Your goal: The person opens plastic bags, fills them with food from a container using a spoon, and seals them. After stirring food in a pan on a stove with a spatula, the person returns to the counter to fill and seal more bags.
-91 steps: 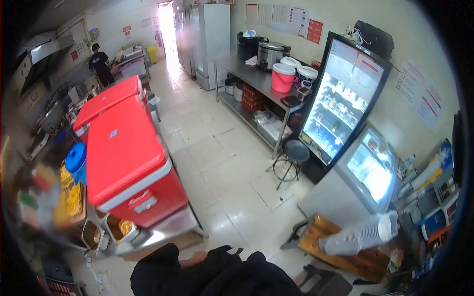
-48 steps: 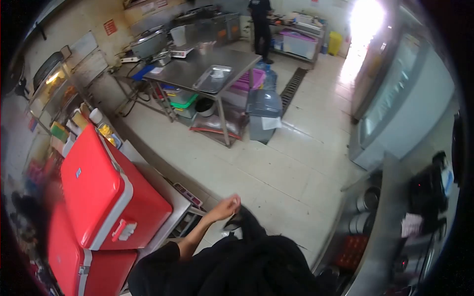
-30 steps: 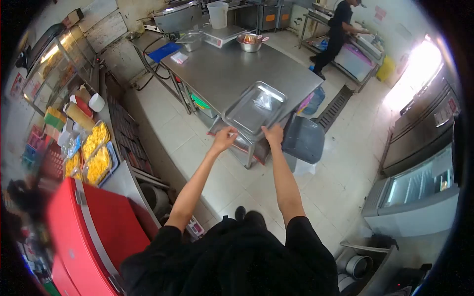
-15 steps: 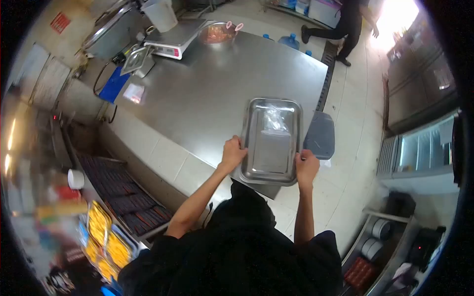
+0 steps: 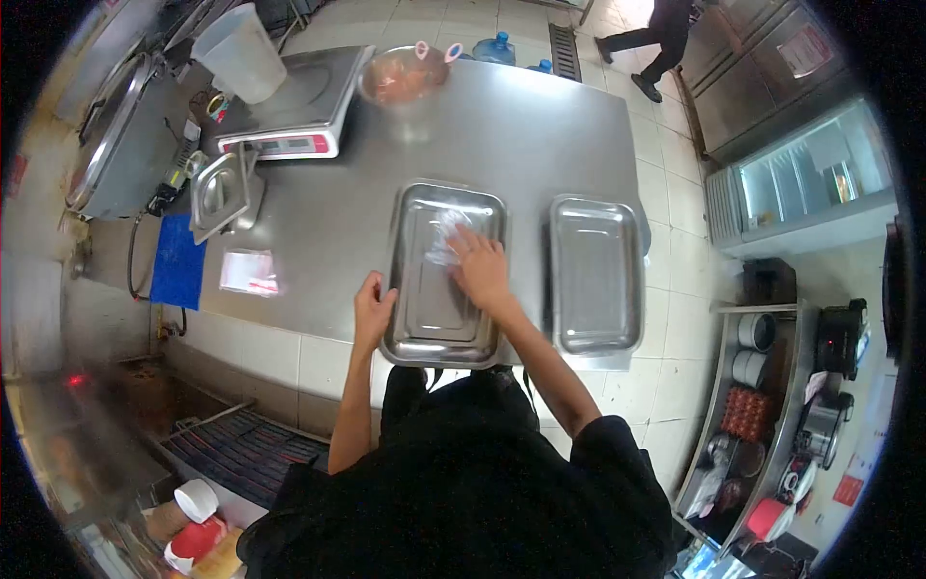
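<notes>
A metal tray (image 5: 439,314) lies on the steel table in front of me, with a clear plastic bag (image 5: 447,236) inside its upper part. My right hand (image 5: 479,267) reaches over the tray, its fingers spread on the bag's right side. At the tray's left rim is my left hand (image 5: 374,307), thumb and fingers apart, touching or very near the rim. A second metal tray (image 5: 596,280), with nothing in it, rests to the right.
The steel table (image 5: 521,135) bears a scale (image 5: 289,106) with a plastic jug (image 5: 241,58), a bowl of reddish food (image 5: 405,77), a metal container (image 5: 227,193) and a small packet (image 5: 249,271). Another person (image 5: 656,43) walks at the top right.
Two trays now lie side by side where one showed before. My right hand has left the tray's right rim and moved onto the bag. The view has turned, and the other person appears further up.
</notes>
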The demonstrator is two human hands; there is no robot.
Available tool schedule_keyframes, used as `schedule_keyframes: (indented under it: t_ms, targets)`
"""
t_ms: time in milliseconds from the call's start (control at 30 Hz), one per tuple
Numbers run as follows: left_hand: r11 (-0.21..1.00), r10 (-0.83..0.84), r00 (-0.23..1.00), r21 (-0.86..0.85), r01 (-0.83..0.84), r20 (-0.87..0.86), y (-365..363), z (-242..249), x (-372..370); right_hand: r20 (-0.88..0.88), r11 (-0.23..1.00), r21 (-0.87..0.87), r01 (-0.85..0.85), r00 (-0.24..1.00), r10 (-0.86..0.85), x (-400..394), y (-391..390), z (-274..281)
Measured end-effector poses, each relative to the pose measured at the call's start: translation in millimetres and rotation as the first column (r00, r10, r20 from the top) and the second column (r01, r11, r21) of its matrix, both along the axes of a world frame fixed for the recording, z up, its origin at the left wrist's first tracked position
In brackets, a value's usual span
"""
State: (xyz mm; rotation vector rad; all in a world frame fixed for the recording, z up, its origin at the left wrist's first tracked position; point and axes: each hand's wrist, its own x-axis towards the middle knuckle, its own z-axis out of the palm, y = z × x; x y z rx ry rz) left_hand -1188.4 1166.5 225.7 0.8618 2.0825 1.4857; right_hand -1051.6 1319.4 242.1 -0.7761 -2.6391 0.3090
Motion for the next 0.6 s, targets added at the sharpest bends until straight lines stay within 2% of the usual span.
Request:
schedule_keyframes:
  t_ms: [33,100,167,200,233,267,300,333,367,400,433,467,500,533,567,600]
  targets:
    - [0.999,-0.028,0.999,0.032,0.027,0.021,-3.9,-6.8,-6.9,0.004,1.0,-0.003,-0.001,1.0,0.001,-10.9,-0.7,-11.1]
    - [0.997,-0.054,0.998,0.065,0.051,0.041,-9.1,-21.8,-23.0,0.015,0.962,-0.25,0.107,0.994,-0.106,-15.6,4.3,-18.0]
    - [0.985,-0.169,0.972,0.009,0.17,0.164,-9.5,-33.6,-28.5,-0.328,0.918,-0.35,0.187,0.893,-0.308,-4.0,-0.6,-4.8]
    - [0.984,-0.179,0.969,0.013,0.179,0.169,-6.6,-29.7,-25.8,-0.324,0.917,-0.346,0.198,0.892,-0.315,3.2,-3.2,5.0]
    - [0.999,-0.05,0.973,-0.01,0.049,-0.226,-3.2,-24.8,-20.7,-0.36,0.762,-0.627,0.162,0.807,-0.468,11.7,-6.9,15.8]
    - [0.996,0.08,0.806,0.026,-0.08,-0.586,0.4,-14.9,-16.0,-0.342,0.543,-0.837,0.067,0.709,-0.616,17.7,-12.0,26.7]
    - [1.0,-0.013,0.879,-0.004,0.013,-0.476,1.1,3.6,-16.1,-0.347,0.549,-0.833,0.075,0.702,-0.622,18.1,-19.8,37.1]
    - [1.0,-0.018,0.88,0.005,0.023,-0.475,5.2,27.3,-7.4,-0.308,0.356,-0.932,-0.072,0.674,-0.671,20.8,-29.3,46.5]
    - [0.986,-0.109,0.981,0.108,0.127,-0.159,10.2,51.5,6.2,-0.256,0.143,-0.964,-0.222,0.656,-0.71,23.5,-39.5,54.6]
    - [0.954,-0.228,0.96,0.235,0.186,0.165,12.5,62.9,15.9,-0.297,0.154,-0.952,-0.265,0.677,-0.673,20.0,-53.3,60.3]
    - [0.952,-0.231,0.958,0.242,0.187,0.168,15.1,56.5,15.8,-0.344,0.256,-0.938,-0.233,0.718,-0.605,14.7,-62.4,57.8]
    - [0.912,-0.395,0.885,0.222,0.345,0.248,17.4,48.9,13.1,-0.379,0.354,-0.912,-0.209,0.76,-0.528,15.4,-68.6,54.7]
    - [0.844,-0.536,0.779,0.216,0.491,0.325,18.9,44.3,13.0,-0.38,0.358,-0.91,-0.208,0.764,-0.521,23.2,-70.1,56.2]
    - [0.846,-0.532,0.784,0.224,0.483,0.319,17.8,40.8,15.2,-0.32,0.449,-0.89,-0.074,0.803,-0.502,28.4,-68.7,58.1]
    - [0.89,-0.455,0.853,0.14,0.433,0.257,14.5,44.3,19.4,-0.259,0.535,-0.843,0.052,0.833,-0.49,32.3,-65.9,60.4]
    - [0.929,-0.37,0.909,0.049,0.368,0.192,9.0,44.5,24.8,-0.263,0.534,-0.845,0.04,0.838,-0.478,34.8,-67.1,61.3]
